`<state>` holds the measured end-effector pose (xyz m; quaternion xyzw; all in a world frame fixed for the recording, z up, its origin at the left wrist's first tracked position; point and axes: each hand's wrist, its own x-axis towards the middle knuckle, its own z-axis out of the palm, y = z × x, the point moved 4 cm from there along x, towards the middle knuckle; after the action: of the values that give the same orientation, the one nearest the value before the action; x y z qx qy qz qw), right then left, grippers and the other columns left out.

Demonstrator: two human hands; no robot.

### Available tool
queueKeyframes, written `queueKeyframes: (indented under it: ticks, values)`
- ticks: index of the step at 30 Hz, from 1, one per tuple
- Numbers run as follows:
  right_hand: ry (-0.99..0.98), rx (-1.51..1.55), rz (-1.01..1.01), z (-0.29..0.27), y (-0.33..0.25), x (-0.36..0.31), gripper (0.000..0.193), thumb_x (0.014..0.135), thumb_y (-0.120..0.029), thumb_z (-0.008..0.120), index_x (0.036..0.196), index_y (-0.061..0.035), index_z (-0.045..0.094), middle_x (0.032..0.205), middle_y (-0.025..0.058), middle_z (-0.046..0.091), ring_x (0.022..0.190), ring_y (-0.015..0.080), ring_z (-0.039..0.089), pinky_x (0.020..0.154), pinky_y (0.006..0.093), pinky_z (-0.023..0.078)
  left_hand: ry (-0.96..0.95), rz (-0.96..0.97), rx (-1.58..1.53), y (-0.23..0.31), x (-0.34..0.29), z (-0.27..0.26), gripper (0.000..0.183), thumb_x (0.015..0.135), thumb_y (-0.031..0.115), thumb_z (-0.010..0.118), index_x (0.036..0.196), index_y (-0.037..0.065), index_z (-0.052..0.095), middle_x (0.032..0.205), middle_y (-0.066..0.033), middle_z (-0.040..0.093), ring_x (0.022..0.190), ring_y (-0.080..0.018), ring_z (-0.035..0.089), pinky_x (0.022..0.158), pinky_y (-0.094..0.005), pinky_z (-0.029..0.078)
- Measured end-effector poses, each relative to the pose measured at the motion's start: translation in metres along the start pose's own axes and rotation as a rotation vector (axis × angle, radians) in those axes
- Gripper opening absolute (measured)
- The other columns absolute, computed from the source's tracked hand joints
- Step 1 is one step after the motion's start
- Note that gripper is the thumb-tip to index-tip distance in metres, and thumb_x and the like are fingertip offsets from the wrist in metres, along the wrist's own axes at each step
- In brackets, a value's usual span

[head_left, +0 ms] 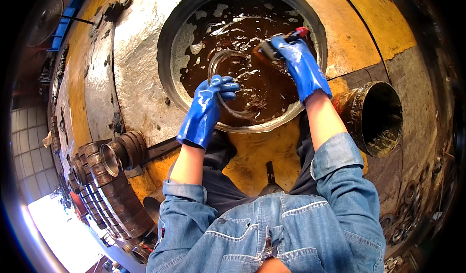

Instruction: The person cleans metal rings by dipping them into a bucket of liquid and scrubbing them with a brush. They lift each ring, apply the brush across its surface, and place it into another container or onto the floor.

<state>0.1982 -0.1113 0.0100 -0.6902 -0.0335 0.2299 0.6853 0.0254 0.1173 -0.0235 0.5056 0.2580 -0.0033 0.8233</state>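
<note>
A wide round tub of dark brown liquid with patches of foam stands in front of me. My left hand, in a blue rubber glove, is closed around the near left side of a metal ring. That ring tilts in the tub, part of it under the liquid. Over the right half of the tub, my right hand, gloved the same way, grips a brush. Its bristle end points left, close to the liquid, and a red part shows beyond my fingers.
Stacked dark metal rings lie at the left, with a longer row of rings nearer me. A rusty drum lies with its open mouth facing right. Several loose rings sit at the far right. Worn metal plates cover the floor.
</note>
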Motion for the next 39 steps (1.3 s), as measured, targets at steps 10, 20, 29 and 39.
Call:
queueKeyframes:
  ticks: [10, 20, 29, 39]
  values:
    - [-0.368, -0.412, 0.005, 0.089, -0.011, 0.015, 0.037, 0.097, -0.044, 0.068, 0.105, -0.009, 0.074, 0.093, 0.0043, 0.073, 0.082, 0.0175, 0.061, 0.085, 0.0355, 0.05, 0.132, 0.09, 0.258, 0.011, -0.023, 0.006, 0.032, 0.105, 0.018, 0.068, 0.125, -0.007, 0.069, 0.111, -0.0148, 0.077, 0.098, -0.0235, 0.075, 0.094, -0.0349, 0.059]
    - [-0.499, -0.317, -0.05, 0.095, -0.026, -0.012, 0.039, 0.095, -0.044, 0.068, 0.097, -0.0052, 0.071, 0.089, 0.0068, 0.071, 0.078, 0.0173, 0.061, 0.076, 0.0349, 0.051, 0.054, 0.134, 0.22, 0.004, -0.01, -0.003, 0.032, 0.104, 0.011, 0.066, 0.13, -0.008, 0.067, 0.117, -0.0171, 0.077, 0.104, -0.0247, 0.075, 0.096, -0.0347, 0.06]
    - [0.044, -0.985, 0.198, 0.033, 0.022, 0.029, 0.043, 0.097, -0.045, 0.064, 0.113, -0.008, 0.078, 0.113, 0.0143, 0.079, 0.107, 0.0349, 0.074, 0.093, 0.0424, 0.056, 0.116, -0.056, 0.113, 0.002, -0.012, 0.017, 0.036, 0.108, 0.02, 0.066, 0.132, -0.007, 0.063, 0.118, -0.0192, 0.077, 0.087, -0.0148, 0.072, 0.072, -0.0241, 0.058]
    - [-0.094, -0.939, -0.809, 0.058, -0.021, -0.003, 0.037, 0.084, -0.028, 0.08, 0.12, -0.0188, 0.075, 0.108, 0.0083, 0.078, 0.098, 0.0346, 0.075, 0.087, 0.046, 0.061, 0.03, 0.03, 0.001, 0.061, -0.023, 0.046, 0.041, 0.112, 0.033, 0.059, 0.135, -0.001, 0.066, 0.109, -0.0133, 0.081, 0.055, -0.0018, 0.044, 0.065, -0.0241, 0.049]
